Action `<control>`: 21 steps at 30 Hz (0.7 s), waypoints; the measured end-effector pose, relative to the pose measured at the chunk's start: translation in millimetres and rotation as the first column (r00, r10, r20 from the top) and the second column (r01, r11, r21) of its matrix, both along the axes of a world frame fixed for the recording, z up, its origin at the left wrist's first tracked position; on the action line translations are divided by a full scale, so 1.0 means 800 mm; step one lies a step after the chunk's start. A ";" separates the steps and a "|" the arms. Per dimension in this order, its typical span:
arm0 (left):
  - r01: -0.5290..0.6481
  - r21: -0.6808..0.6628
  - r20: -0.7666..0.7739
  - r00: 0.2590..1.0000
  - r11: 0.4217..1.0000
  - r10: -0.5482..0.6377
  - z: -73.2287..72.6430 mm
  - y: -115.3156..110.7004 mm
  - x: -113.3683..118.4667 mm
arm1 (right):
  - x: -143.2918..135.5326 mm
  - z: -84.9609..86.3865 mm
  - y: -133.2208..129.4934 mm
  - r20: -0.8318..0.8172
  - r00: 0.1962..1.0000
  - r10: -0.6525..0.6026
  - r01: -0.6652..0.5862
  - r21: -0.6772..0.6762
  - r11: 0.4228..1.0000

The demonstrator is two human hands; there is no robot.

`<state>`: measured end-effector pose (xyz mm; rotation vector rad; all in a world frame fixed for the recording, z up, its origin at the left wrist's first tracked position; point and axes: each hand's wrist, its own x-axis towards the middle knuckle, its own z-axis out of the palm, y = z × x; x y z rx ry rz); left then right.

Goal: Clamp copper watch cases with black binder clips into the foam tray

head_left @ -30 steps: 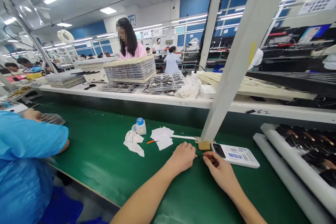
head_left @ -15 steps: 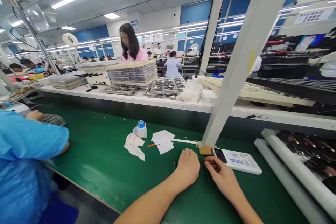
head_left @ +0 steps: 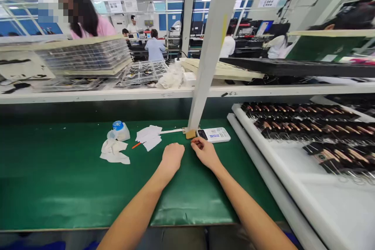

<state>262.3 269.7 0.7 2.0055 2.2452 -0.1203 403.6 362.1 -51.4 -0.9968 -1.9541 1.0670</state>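
Observation:
My left hand (head_left: 173, 156) is closed in a fist just above the green mat (head_left: 88, 187), its fingers curled under and out of sight. To its right, a short gap away, my right hand (head_left: 205, 152) has thumb and fingertips pinched together. Whatever either hand holds is too small or hidden to make out. Just beyond the right fingertips sit a tan sponge block (head_left: 190, 134) and a white device with a dark screen (head_left: 215, 134). White paper sheets (head_left: 149, 136) lie left of my left hand, with an orange stick (head_left: 136, 145) poking out.
A blue-capped bottle (head_left: 121, 131) stands by a crumpled white cloth (head_left: 114, 151). A slanted white post (head_left: 205, 54) rises behind my hands to a shelf (head_left: 140, 94) with stacked clear trays (head_left: 88, 56). On the right, a white rack (head_left: 281, 168) holds rows of black clipped parts (head_left: 301, 127).
The view has swung right and down, showing more of the rack; the blue-sleeved co-worker at left is out of view. My hands stay close together with much the same closed fingers.

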 end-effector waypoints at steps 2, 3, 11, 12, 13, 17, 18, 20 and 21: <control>0.007 0.002 0.004 1.000 1.000 -0.007 0.001 -0.001 0.004 | 0.001 -0.001 0.001 -0.001 1.000 -0.004 0.004 0.003 1.000; 0.008 0.008 0.007 1.000 1.000 -0.008 0.001 -0.002 0.005 | 0.001 -0.001 0.001 0.008 1.000 0.000 0.000 0.005 1.000; 0.172 0.015 0.318 0.933 0.985 -0.167 0.000 -0.011 -0.033 | 0.013 -0.007 -0.041 0.270 0.949 0.164 -0.274 0.447 0.851; 0.172 0.019 0.425 0.890 0.985 -0.163 -0.002 -0.008 -0.044 | 0.015 -0.005 -0.053 0.307 0.933 0.190 -0.323 0.479 0.816; 0.147 0.030 0.515 0.845 0.989 -0.141 -0.003 -0.006 -0.056 | 0.017 -0.003 -0.067 0.340 0.918 0.206 -0.361 0.499 0.788; -0.114 0.143 0.558 0.830 0.983 0.015 -0.015 0.006 -0.092 | 0.016 0.005 -0.118 0.435 0.873 0.220 -0.447 0.532 0.719; -0.174 0.177 0.537 0.842 0.969 0.053 -0.018 0.007 -0.096 | 0.015 0.005 -0.130 0.457 0.865 0.207 -0.451 0.529 0.719; -0.250 0.224 0.505 0.857 0.942 0.108 -0.023 0.008 -0.100 | 0.012 0.004 -0.154 0.487 0.858 0.162 -0.433 0.517 0.738; -0.266 0.236 0.495 0.861 0.935 0.120 -0.025 0.009 -0.099 | 0.012 0.003 -0.167 0.493 0.857 0.150 -0.424 0.510 0.748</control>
